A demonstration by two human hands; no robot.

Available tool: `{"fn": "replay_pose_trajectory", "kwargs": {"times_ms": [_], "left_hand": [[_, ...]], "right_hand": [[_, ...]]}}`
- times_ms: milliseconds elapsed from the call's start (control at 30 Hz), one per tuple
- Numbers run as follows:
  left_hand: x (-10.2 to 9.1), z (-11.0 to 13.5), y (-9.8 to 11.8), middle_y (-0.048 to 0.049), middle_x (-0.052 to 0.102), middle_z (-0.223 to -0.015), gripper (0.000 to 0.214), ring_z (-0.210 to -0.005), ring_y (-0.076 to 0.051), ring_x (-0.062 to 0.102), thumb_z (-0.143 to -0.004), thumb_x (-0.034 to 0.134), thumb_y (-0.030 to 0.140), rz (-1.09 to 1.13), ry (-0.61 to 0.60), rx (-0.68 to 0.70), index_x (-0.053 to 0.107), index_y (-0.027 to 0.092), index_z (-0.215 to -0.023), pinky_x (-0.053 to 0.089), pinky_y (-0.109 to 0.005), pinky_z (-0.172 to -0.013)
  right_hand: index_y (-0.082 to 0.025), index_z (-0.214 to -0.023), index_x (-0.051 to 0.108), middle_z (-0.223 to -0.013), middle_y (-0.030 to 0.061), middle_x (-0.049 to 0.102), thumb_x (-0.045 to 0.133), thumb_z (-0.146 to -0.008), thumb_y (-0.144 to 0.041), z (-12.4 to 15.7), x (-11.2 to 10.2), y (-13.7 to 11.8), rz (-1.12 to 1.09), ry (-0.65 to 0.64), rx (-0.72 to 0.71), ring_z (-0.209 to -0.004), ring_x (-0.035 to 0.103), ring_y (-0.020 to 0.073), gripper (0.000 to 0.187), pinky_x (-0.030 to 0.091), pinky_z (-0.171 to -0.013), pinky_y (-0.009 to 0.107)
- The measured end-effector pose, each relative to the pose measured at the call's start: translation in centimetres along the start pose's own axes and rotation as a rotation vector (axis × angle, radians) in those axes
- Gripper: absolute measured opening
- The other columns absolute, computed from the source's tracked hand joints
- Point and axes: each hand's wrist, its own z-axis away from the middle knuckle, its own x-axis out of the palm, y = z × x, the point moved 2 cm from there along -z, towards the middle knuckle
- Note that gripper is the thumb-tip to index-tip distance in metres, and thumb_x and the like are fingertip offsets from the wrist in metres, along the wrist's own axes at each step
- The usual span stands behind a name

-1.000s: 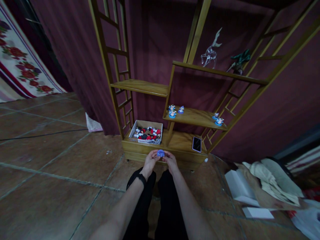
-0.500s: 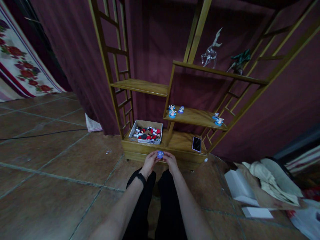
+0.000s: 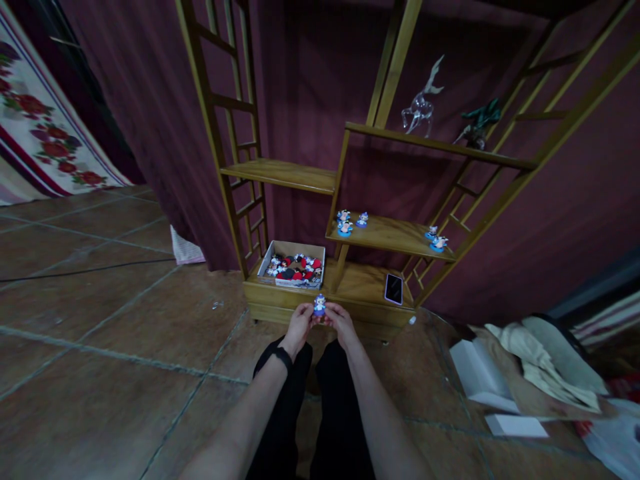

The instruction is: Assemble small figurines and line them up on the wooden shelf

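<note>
My left hand (image 3: 300,325) and my right hand (image 3: 341,322) meet in front of me, both pinching a small blue figurine (image 3: 319,305) that stands upright between the fingertips. They are just in front of the bottom board of a wooden shelf unit (image 3: 285,175). A white box (image 3: 296,264) full of red, black and white figurines sits on that bottom board, a little beyond my left hand. Several similar blue figurines (image 3: 345,224) stand on the middle shelf, with two more (image 3: 436,239) at its right end.
A dark phone (image 3: 393,288) lies on the bottom board. A glass deer (image 3: 421,105) and a dark green ornament (image 3: 479,123) stand on the top shelf. Cloth and white boxes (image 3: 481,377) lie on the tiled floor at the right. A cable (image 3: 85,269) crosses the floor at left.
The figurine has been turned in my fingers from showing its round blue base to standing upright. My hands have stayed in nearly the same place.
</note>
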Motion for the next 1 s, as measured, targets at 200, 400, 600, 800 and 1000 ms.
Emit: {"fn": "replay_pose_trajectory", "kwargs": {"times_ms": [200, 400, 600, 800, 1000], "left_hand": [[0.07, 0.27, 0.03, 0.0003, 0.062, -0.064, 0.025, -0.056, -0.009, 0.059, -0.061, 0.073, 0.027, 0.015, -0.030, -0.008, 0.056, 0.015, -0.076, 0.048, -0.023, -0.060], [0.06, 0.27, -0.11, -0.0032, 0.067, -0.074, 0.035, -0.066, -0.012, 0.063, -0.055, 0.077, 0.017, -0.007, -0.048, 0.001, 0.059, 0.015, -0.085, 0.049, -0.026, -0.069], [-0.13, 0.02, -0.45, -0.0031, 0.068, -0.069, 0.040, -0.063, -0.012, 0.063, -0.051, 0.079, 0.017, -0.041, -0.062, 0.037, 0.060, 0.013, -0.086, 0.048, -0.025, -0.068], [0.06, 0.19, -0.27, -0.0042, 0.068, -0.068, 0.039, -0.059, -0.012, 0.062, -0.049, 0.080, 0.018, -0.074, -0.053, 0.055, 0.062, 0.012, -0.083, 0.047, -0.025, -0.064], [0.00, -0.15, -0.51, -0.0037, 0.067, -0.066, 0.038, -0.058, -0.012, 0.061, -0.050, 0.079, 0.018, -0.098, -0.040, 0.041, 0.062, 0.012, -0.083, 0.047, -0.025, -0.063]], "right_hand": [[-0.020, -0.087, 0.067, -0.069, -0.0005, 0.066, 0.072, -0.056, -0.039, 0.08, -0.05, 0.08, -0.020, -0.021, -0.018, -0.056, 0.056, 0.0097, 0.037, 0.044, -0.057, 0.023], [-0.020, -0.088, 0.066, -0.078, 0.0014, 0.068, 0.071, -0.058, -0.039, 0.31, 0.03, -0.10, 0.001, -0.059, -0.030, -0.061, 0.058, 0.0112, 0.037, 0.046, -0.060, 0.024], [-0.020, -0.089, 0.065, -0.082, 0.0019, 0.068, 0.072, -0.057, -0.039, 0.38, -0.03, -0.05, 0.005, -0.050, -0.026, -0.064, 0.061, 0.0123, 0.038, 0.047, -0.063, 0.026], [-0.019, -0.088, 0.063, -0.081, 0.0029, 0.068, 0.072, -0.056, -0.041, 0.13, -0.23, 0.20, 0.035, -0.049, -0.018, -0.063, 0.061, 0.0125, 0.040, 0.047, -0.063, 0.027], [-0.018, -0.084, 0.063, -0.079, 0.0029, 0.068, 0.072, -0.055, -0.041, 0.06, -0.22, 0.14, 0.060, -0.031, -0.019, -0.063, 0.061, 0.0131, 0.038, 0.048, -0.063, 0.027]]}}
